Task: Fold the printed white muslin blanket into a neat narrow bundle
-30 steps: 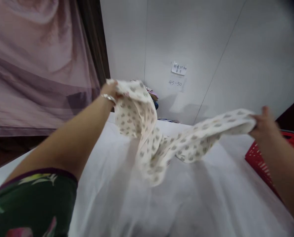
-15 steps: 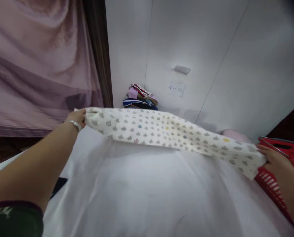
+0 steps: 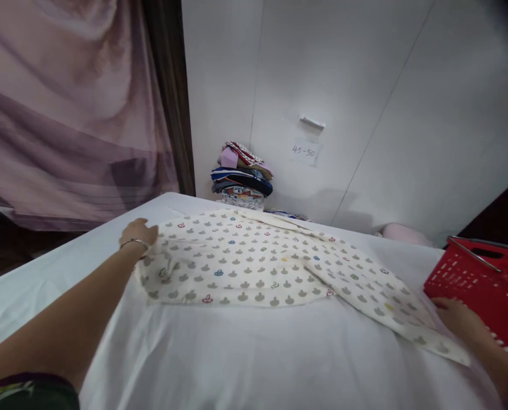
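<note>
A white cloth garment (image 3: 254, 256) with small grey, red, blue and yellow prints lies spread across the white-covered table (image 3: 254, 353), a fold running over its right part. My left hand (image 3: 139, 233), with a bracelet on the wrist, is at the garment's left end; its fingers are curled, but what they grip is too hard to make out. Beside the garment's right end is my right hand (image 3: 454, 313), in front of the red basket. Its fingers are partly blurred, and whether they touch the cloth cannot be told.
A stack of folded clothes (image 3: 242, 176) stands at the table's back edge against the white wall (image 3: 322, 68). The red basket (image 3: 476, 279) with a metal handle is at the right. A pinkish curtain (image 3: 66, 114) hangs at the left.
The garment, held stretched in the air between both hands before, has come down onto the table and lies wider. Both hands have moved lower.
</note>
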{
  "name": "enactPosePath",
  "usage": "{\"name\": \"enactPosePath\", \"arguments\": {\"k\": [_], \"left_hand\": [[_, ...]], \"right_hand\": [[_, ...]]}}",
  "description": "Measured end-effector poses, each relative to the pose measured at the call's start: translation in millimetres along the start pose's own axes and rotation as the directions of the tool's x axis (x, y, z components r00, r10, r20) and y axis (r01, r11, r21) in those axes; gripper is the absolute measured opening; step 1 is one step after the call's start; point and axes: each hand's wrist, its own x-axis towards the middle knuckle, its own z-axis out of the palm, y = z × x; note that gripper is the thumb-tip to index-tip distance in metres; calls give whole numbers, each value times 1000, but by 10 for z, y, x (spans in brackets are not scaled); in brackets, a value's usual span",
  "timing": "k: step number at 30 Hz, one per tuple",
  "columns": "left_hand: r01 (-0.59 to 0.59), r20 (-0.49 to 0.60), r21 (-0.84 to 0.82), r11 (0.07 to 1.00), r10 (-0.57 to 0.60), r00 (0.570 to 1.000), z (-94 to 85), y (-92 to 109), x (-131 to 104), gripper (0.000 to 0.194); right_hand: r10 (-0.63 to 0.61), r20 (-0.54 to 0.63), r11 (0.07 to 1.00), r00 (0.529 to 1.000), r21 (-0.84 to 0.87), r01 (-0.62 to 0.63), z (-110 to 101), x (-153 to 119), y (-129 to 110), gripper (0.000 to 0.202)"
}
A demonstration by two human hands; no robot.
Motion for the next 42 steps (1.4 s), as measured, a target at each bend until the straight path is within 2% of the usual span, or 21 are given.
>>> {"name": "enactPosePath", "arguments": {"k": [2, 5, 7, 8, 9, 10, 12, 14, 18, 22, 27, 30, 32, 35, 37, 38, 40, 41, 42], "left_hand": [[-80, 24, -18, 997, 80, 996, 136, 297, -45, 32], [-250, 89, -58, 967, 254, 963, 426, 777, -206, 30], [-368, 132, -87, 926, 377, 917, 651, 1080, -355, 29], [-426, 152, -102, 899, 437, 887, 762, 1222, -429, 29], [-481, 169, -115, 869, 494, 853, 868, 1359, -494, 28], [-533, 183, -127, 837, 548, 817, 967, 1492, -547, 28], [-618, 195, -140, 774, 633, 749, 1141, 1749, -602, 27], [-684, 194, -140, 716, 697, 691, 1285, 2003, -592, 25], [-768, 181, -103, 633, 771, 611, 1529, 2459, -457, 27], [-797, 186, -52, 602, 790, 584, 1752, 2742, -312, 32], [-779, 238, -11, 627, 758, 607, 1916, 2872, -169, 33], [-766, 241, -17, 643, 746, 621, 1801, 2918, -133, 25], [-770, 208, -43, 637, 759, 617, 1589, 2924, -176, 18], [-796, 130, -103, 597, 801, 584, 1093, 2806, -424, 20], [-831, 77, -145, 538, 843, 532, 694, 2602, -745, 25], [-853, 52, -166, 495, 868, 494, 488, 2463, -949, 27], [-928, -57, -213, 306, 944, 325, 86, 2138, -1412, 33], [-950, -92, -227, 216, 966, 241, -100, 1964, -1652, 35], [-961, -107, -242, 137, 980, 166, -271, 1790, -1885, 36]], "right_hand": [[1, 86, 1000, 996, 9, -1, 123, 43, -369, 35], [-90, 189, 985, 978, 161, 59, 380, -53, -1141, 46], [-219, 293, 962, 931, 224, 156, 593, -236, -1614, 53], [-319, 338, 940, 886, 232, 250, 706, -350, -1796, 53], [-415, 365, 908, 833, 219, 357, 817, -469, -1931, 52], [-455, 345, 890, 821, 162, 425, 921, -583, -2019, 53], [-511, 279, 854, 813, 55, 518, 1091, -768, -2076, 53], [-534, 231, 835, 814, -7, 550, 1188, -866, -2036, 53], [-561, 200, 819, 803, -7, 574, 1211, -869, -1944, 53], [-580, 181, 810, 794, 19, 587, 1197, -838, -1938, 56], [-581, 171, 810, 796, 20, 587, 1241, -845, -1930, 57], [-580, 159, 811, 799, 19, 585, 1254, -843, -1925, 57], [-573, 161, 817, 804, 39, 575, 1245, -840, -1929, 55], [-527, 202, 850, 825, 106, 517, 1180, -832, -1970, 50], [-468, 201, 882, 860, 169, 440, 1076, -823, -2051, 49], [-442, 161, 891, 882, 195, 411, 1002, -818, -2116, 50], [-432, -13, 881, 902, 205, 426, 816, -813, -2292, 54], [-453, -115, 865, 884, 182, 467, 710, -817, -2397, 56], [-496, -191, 839, 847, 147, 524, 603, -831, -2506, 58]]}}
